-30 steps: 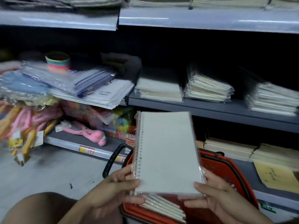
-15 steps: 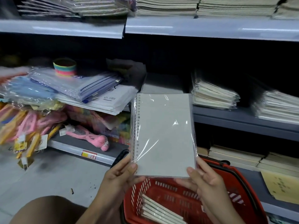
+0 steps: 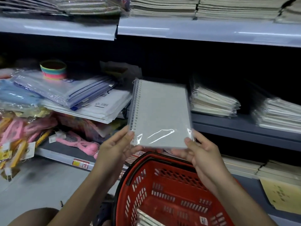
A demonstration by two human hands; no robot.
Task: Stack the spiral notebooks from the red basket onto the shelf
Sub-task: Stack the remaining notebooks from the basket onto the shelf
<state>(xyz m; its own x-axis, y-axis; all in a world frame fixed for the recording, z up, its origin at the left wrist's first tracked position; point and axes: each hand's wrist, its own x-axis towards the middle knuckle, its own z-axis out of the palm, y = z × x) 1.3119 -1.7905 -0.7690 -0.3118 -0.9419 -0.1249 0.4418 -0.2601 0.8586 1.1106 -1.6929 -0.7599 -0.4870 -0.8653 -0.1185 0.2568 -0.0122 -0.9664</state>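
- Spiral notebook [image 3: 160, 114], wrapped in clear plastic, is held up in the air in front of the middle shelf [image 3: 244, 128]. Half a second ago it stood nearly upright facing the camera; it now tips back, its far end reaching toward the shelf, and sits higher above the basket.
- Compared with a second ago, the notebook has risen clear of the red basket [image 3: 171, 190], whose mesh inside is now fully in view.
- The left hand [image 3: 116, 148] grips the near left corner by the wire spiral, thumb on top and fingers curled beneath.
- The right hand [image 3: 201, 154] grips the near right corner the same way, thumb on the cover. Both hands stay clamped on the notebook, as in the earlier frames.
- The cover is plain pale grey with no print that can be made out. The spiral binding runs down its left edge. A bright glare streak crosses the plastic wrap near the bottom.
- More wrapped notebooks [image 3: 146, 219] lie at the bottom of the basket, at the near left.
- A stack of pale notebooks [image 3: 213, 101] rests on the shelf just right of the held one, with another stack [image 3: 280, 113] farther right.
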